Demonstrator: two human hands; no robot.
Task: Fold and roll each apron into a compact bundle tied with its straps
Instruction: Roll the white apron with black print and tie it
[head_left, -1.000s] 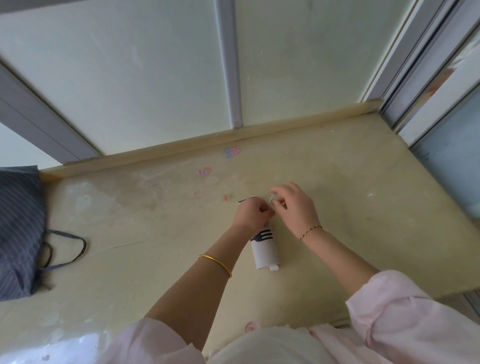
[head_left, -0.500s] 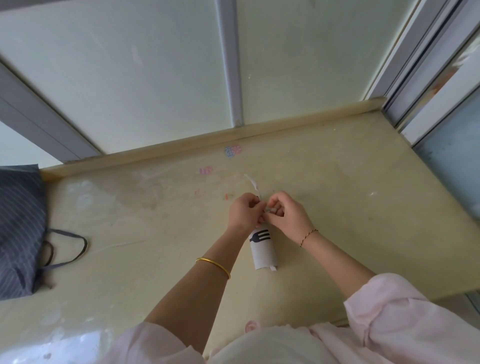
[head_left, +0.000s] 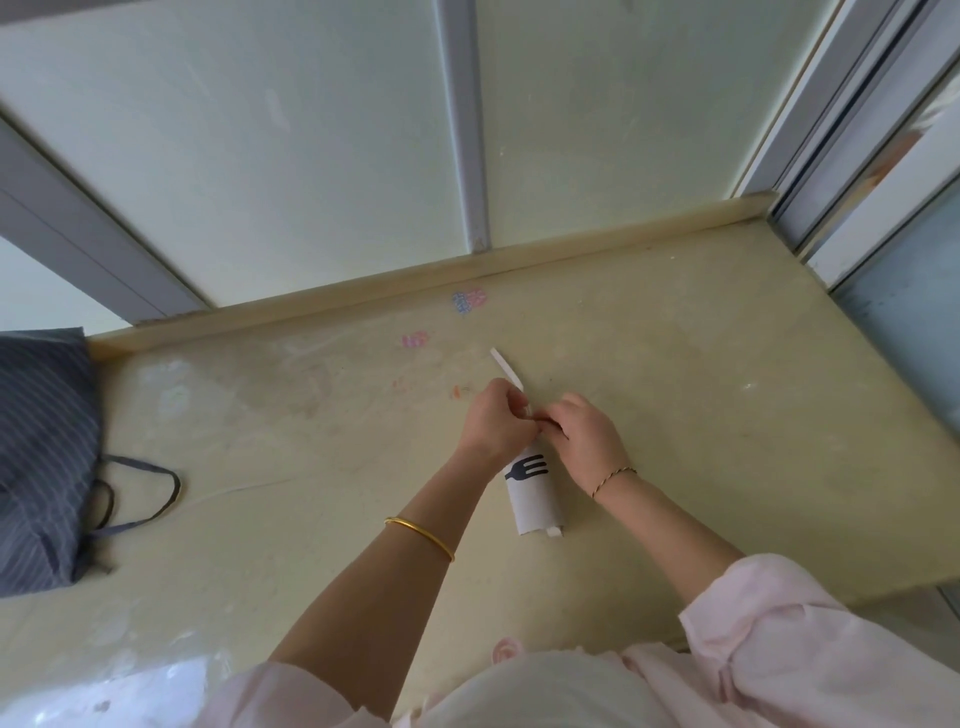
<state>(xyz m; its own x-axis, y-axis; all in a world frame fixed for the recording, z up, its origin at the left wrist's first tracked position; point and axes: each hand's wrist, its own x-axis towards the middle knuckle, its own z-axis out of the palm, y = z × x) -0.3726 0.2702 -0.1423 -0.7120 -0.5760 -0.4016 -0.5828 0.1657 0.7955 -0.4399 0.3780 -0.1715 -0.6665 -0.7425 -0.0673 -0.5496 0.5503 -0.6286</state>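
1. White cloth: the white apron roll (head_left: 534, 501) lies on the yellowish counter (head_left: 727, 441), near its middle and straight in front of the person. It is a tight, short cylinder with its long axis running away from the body. A black fork print (head_left: 527, 467) shows on its upper side, and a small tab of cloth pokes out at the near end.
2. White strap (head_left: 506, 366): a narrow band that rises from between the two hands at the far end of the roll and slants up and away to the left, its free end in the air.
3. Left hand (head_left: 493, 423): fingers curled, pinching the strap at the far end of the roll. A gold bangle (head_left: 421, 535) sits on the forearm.
4. Right hand (head_left: 584, 436): fingers curled in against the left hand, gripping the strap at the same spot and touching the roll. A thin bracelet (head_left: 613, 475) circles the wrist.
5. Grey striped apron (head_left: 41, 457): a loose heap at the left edge of the counter, well apart from the roll, with its dark strap loop (head_left: 150, 493) trailing onto the surface.
6. Pink and blue marks (head_left: 469, 300): on the counter near the back ledge, beyond the hands.
7. Pale pink sleeves (head_left: 779, 623): pushed up on both arms.
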